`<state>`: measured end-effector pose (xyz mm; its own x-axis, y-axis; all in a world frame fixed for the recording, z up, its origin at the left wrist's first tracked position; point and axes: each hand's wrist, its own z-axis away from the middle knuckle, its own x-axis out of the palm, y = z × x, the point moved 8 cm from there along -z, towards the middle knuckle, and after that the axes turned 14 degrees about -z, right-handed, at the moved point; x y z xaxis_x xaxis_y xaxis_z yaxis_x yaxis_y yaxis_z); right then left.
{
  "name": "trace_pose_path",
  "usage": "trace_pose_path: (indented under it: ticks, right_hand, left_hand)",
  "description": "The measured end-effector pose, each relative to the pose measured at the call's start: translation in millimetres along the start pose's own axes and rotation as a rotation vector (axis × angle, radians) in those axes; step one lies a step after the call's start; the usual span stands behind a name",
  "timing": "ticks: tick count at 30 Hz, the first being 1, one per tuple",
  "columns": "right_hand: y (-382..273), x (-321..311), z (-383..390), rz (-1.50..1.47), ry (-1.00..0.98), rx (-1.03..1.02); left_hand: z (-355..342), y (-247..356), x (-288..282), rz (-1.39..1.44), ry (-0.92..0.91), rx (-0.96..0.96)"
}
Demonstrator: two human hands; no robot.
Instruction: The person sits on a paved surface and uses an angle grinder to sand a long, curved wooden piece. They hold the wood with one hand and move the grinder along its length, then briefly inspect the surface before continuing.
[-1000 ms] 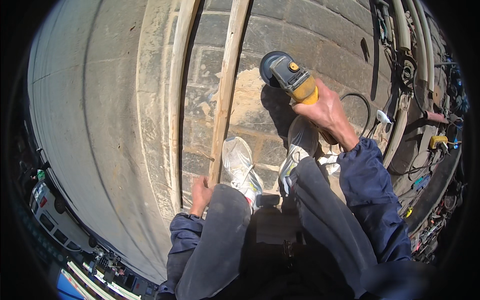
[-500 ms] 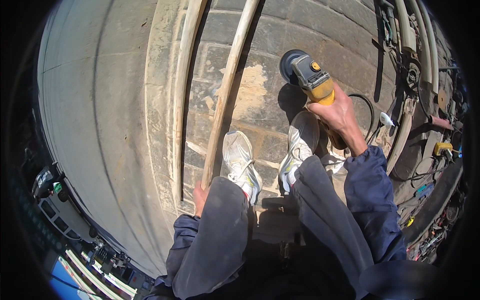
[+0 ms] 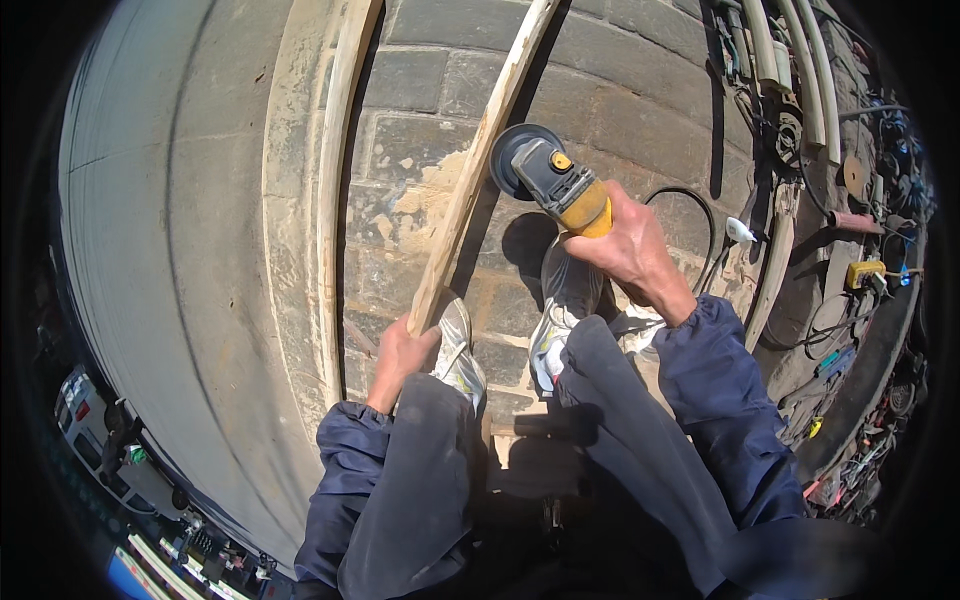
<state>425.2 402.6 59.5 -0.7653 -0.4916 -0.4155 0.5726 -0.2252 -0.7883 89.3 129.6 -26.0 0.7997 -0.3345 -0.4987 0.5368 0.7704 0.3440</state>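
Note:
My left hand (image 3: 402,355) is closed round the near end of a long pale wooden pole (image 3: 468,190), beside my left knee. The pole slants up and away to the right, over my left shoe. In my right hand (image 3: 635,250) is a yellow and grey angle grinder (image 3: 568,185), gripped by its body. Its dark round disc (image 3: 515,160) sits just right of the pole; whether it touches the wood I cannot tell. A second wooden pole (image 3: 333,200) lies to the left, along the edge of the paving.
Grey brick paving (image 3: 600,110) with pale dust lies under the poles. A black cable (image 3: 700,200) curls right of the grinder. Farther right are more poles (image 3: 765,45), a white bottle (image 3: 740,230), a yellow socket block (image 3: 866,274) and scattered tools. A parked vehicle (image 3: 95,440) stands at far left.
The left hand has lifted the near end of the pole and moved forward. The right hand has carried the grinder left, bringing its disc close to the pole.

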Motion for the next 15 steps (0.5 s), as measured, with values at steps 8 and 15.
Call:
trace_pose_path:
  ticks: [8,15]
  right_hand:
    - [-20.8,74.8,21.0,0.106,-0.219,-0.165]
    - [-23.9,107.2,14.7,0.188,-0.281,-0.189]
  left_hand:
    - [-12.2,-17.7,-15.0,-0.139,0.023,-0.004]
    - [-6.6,-34.4,-9.3,-0.037,-0.004,-0.039]
